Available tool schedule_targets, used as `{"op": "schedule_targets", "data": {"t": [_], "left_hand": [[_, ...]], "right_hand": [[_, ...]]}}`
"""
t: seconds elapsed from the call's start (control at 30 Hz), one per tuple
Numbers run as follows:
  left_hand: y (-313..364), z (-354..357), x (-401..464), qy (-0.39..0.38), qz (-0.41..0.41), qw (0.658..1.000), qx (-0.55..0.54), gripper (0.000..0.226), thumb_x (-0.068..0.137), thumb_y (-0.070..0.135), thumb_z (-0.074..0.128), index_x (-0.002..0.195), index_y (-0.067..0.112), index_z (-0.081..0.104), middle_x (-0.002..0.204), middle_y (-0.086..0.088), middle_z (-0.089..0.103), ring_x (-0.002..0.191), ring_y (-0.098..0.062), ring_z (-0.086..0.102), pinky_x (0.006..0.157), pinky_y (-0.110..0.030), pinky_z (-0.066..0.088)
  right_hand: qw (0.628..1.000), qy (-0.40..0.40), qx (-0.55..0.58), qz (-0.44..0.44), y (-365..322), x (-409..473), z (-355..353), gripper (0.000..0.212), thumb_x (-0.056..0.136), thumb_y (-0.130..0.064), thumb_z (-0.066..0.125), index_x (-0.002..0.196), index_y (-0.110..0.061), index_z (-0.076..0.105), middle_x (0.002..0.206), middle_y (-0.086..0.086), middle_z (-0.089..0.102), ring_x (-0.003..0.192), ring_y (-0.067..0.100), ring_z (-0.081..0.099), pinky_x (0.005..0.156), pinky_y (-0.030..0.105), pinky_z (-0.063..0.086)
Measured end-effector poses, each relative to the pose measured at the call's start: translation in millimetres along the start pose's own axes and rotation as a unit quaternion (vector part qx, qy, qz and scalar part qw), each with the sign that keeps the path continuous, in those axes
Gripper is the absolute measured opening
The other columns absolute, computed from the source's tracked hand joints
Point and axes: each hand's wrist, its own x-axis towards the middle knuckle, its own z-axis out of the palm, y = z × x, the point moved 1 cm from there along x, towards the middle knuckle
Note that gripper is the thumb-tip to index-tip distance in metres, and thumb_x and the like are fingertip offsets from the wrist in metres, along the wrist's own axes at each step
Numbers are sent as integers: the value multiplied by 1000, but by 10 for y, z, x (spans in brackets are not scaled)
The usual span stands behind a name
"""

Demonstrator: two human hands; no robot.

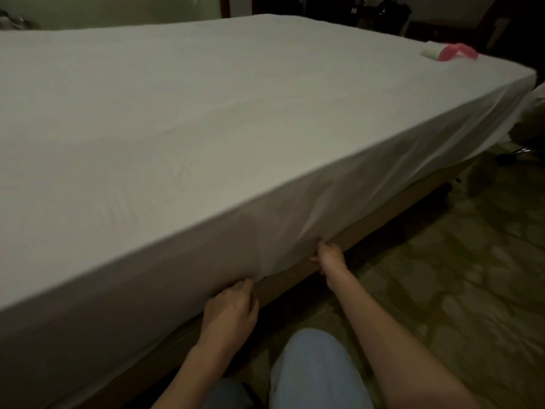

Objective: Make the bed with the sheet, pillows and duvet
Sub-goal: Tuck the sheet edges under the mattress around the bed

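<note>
Down at the bedside now, and this looks like the tucking stage. The sheet lies spread flat across the whole mattress top and hangs down the near side, fairly smooth above with a few slack folds fanning out near the lower edge.

The left hand sits at the sheet's bottom hem, fingers curled in where the cloth meets the base; it appears to be gripping or pushing the hem under, though the fingertips are hidden. The right hand is farther along the same edge, fingers bunched tight on a pinch of sheet, with creases radiating up from that spot. A knee in pale trousers shows below, so the person is crouched close in.

No pillows, no duvet in view, so by my read we are early in the job. At the far corner a lint roller with a pink handle rests on the sheet.

Next move, I'd judge: draw the hem taut and feed it under the mattress, working along the side so those folds flatten out.
</note>
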Motion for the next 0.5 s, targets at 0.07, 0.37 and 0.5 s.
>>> {"op": "schedule_targets", "data": {"t": [0.07,0.37,0.5], "left_hand": [[93,2,69,-2,22,1000,-21,40,96,31,37,135,24,46,132,4,54,117,-18,54,89,-28,43],[283,133,270,-80,69,994,-35,52,98,28,38,148,19,26,153,3,30,137,-12,32,107,-19,23],[254,191,385,-97,54,991,-75,55,97,26,43,149,21,24,156,6,24,140,-10,27,110,-17,18]], "right_hand": [[999,2,-34,-25,-45,64,35,33,100,-20,41,124,1,51,108,12,56,84,24,55,63,28,41],[989,68,-128,-32,121,113,-240,27,97,-29,53,75,-14,55,86,7,58,84,24,55,74,28,42],[976,109,-177,-69,84,96,-161,32,94,-34,55,68,-18,50,88,10,62,87,29,60,72,30,42]]}}
